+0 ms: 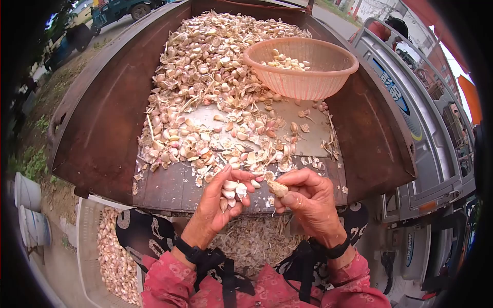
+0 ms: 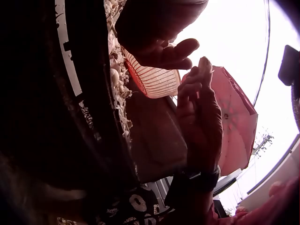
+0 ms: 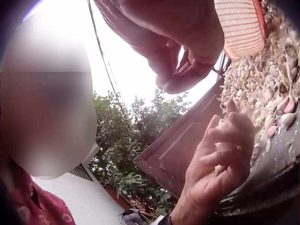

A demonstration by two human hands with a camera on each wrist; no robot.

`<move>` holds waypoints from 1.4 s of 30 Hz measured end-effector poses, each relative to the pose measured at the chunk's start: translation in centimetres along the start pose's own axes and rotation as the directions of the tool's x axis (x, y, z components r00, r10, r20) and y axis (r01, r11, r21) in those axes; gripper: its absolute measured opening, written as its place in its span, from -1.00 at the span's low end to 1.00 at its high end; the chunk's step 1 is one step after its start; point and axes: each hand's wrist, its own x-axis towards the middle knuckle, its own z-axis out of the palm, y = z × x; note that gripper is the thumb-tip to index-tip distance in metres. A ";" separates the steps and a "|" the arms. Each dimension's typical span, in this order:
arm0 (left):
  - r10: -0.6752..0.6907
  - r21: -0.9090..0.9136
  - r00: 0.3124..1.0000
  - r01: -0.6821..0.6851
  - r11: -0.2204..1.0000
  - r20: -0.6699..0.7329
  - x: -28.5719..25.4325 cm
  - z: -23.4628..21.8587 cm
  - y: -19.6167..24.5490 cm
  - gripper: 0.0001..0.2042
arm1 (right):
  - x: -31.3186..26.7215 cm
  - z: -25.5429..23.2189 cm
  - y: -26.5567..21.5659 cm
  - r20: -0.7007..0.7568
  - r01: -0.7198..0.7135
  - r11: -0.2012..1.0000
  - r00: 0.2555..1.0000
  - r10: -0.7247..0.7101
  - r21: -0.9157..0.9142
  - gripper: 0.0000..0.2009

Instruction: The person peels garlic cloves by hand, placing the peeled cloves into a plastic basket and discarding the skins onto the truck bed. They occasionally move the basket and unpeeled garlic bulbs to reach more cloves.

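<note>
In the head view, my left hand [image 1: 209, 206] cups several white garlic cloves [image 1: 228, 194] in its palm, its fingers partly curled about them. Facing it, my right hand [image 1: 313, 197] pinches a yellowish-brown garlic clove [image 1: 278, 188] between thumb and forefinger. Both hands are over the near edge of a metal cart bed [image 1: 169, 190]. Beyond them spreads a heap of loose garlic cloves [image 1: 205, 61] mixed with dry skins. In the right wrist view, my left hand [image 3: 220, 159] shows its palm side, while the right hand's fingertips meet above it.
A pink plastic basket [image 1: 318, 84] holding pale cloves stands on the heap's right side. Rusty side walls [image 1: 375, 133] flank the cart bed. At lower left is a white crate [image 1: 84, 246] full of cloves. Dry husks [image 1: 257, 241] lie below, between the knees. A grey vehicle [image 1: 411, 118] stands at right.
</note>
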 end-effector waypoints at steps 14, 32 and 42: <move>-0.019 -0.023 0.998 0.020 1.000 0.061 0.3 -1.1 -0.6 -0.73 | 7.4 -8.0 0.9 -0.139 -0.032 0.391 0.959 -0.249 -0.920 -0.80; 0.084 0.086 0.989 -0.095 0.992 0.124 0.1 -1.8 -1.5 -0.71 | 3.7 -7.4 2.6 -0.182 -0.208 0.899 0.972 0.147 -0.385 -0.69; 0.106 0.121 0.990 -0.093 0.988 -0.099 -1.5 -0.4 -0.7 -0.74 | 1.9 -5.7 2.3 -0.058 -0.150 0.983 0.988 0.145 -0.101 -0.68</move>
